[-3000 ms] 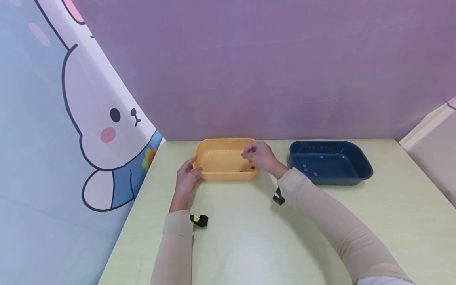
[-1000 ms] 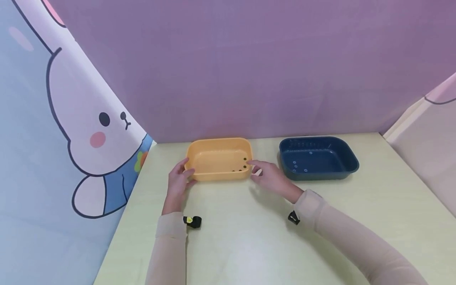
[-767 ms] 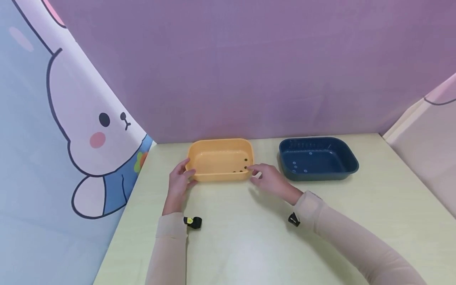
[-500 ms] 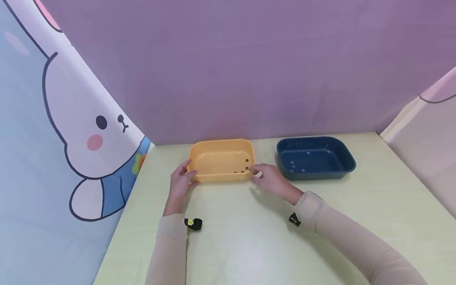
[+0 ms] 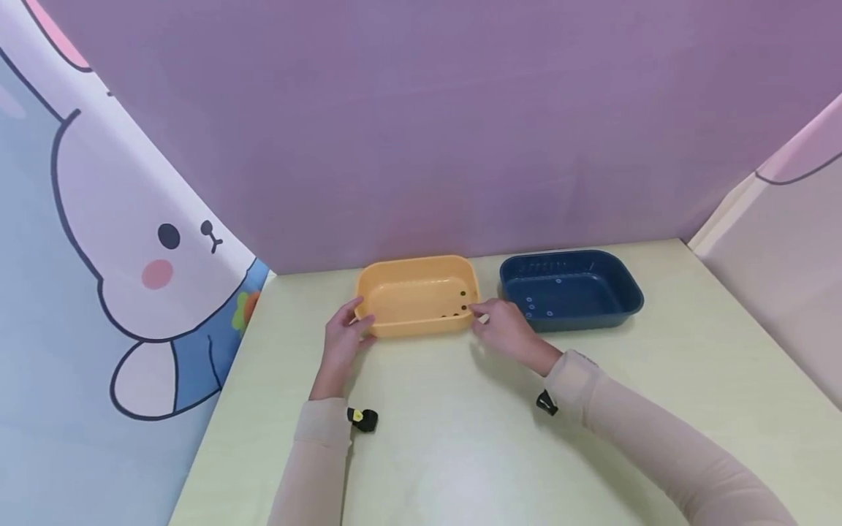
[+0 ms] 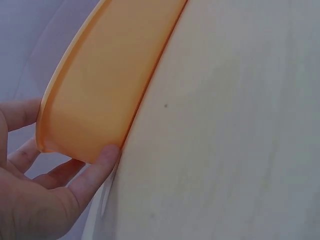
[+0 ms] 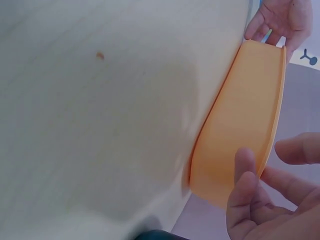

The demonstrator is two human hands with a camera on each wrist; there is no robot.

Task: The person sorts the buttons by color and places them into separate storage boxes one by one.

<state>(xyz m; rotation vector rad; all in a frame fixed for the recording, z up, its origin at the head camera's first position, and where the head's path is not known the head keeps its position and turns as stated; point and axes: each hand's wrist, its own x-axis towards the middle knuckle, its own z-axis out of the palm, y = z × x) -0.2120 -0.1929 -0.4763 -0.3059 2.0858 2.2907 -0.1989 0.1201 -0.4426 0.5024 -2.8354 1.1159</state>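
Observation:
A yellow plastic basin (image 5: 395,329) lies on the table, with both hands at its ends. My left hand (image 5: 342,340) grips its left end; in the left wrist view the thumb (image 6: 97,170) presses low on the outer wall while the other fingers reach round the end and rim. At the front right corner, my right hand (image 5: 506,329) holds the basin, thumb outside the front wall and a finger on the rim (image 7: 265,172); its index finger stands off the rim. Several small dark round pieces (image 5: 463,294) lie inside the basin near its right end.
Close to the right stands a dark blue basin (image 5: 592,321) holding several small light ring-shaped pieces (image 5: 558,280). A purple backdrop (image 5: 421,131) rises behind the pale table (image 5: 447,438), and a rabbit-print panel (image 5: 151,219) borders it on the left.
The right hand went from above the yellow basin's inside to its front right corner. Both hands have since slid the yellow basin rightward, narrowing the gap to the blue one.

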